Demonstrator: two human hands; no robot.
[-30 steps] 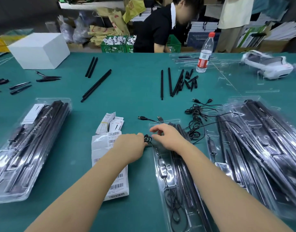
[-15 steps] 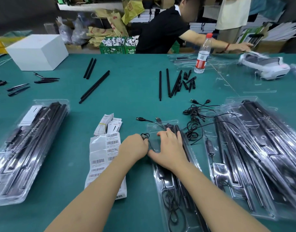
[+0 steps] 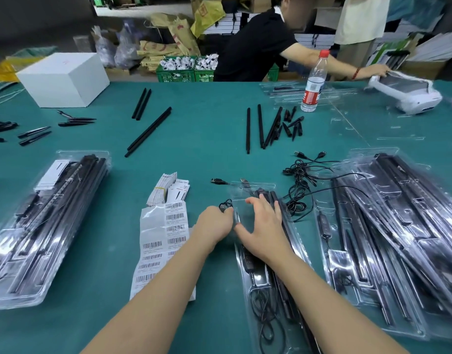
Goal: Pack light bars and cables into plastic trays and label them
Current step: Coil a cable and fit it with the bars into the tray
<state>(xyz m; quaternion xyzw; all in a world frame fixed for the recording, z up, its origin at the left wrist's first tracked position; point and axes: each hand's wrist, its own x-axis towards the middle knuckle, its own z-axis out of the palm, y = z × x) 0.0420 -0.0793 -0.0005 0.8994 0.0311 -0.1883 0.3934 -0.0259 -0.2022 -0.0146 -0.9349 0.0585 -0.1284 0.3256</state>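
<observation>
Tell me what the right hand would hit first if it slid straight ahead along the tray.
The right hand points up the clear tray. It would probably first meet the dark connector ends at the tray's top, though depth is unclear.

The green table had tons on it — packed trays, loose black bars, cables, barcode labels, a water bottle, a white box.

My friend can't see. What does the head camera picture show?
A person's right hand presses flat on a clear plastic tray of black light bars, while the left hand pinches a small coiled black cable beside it. Barcode labels lie left on the green table.
</observation>
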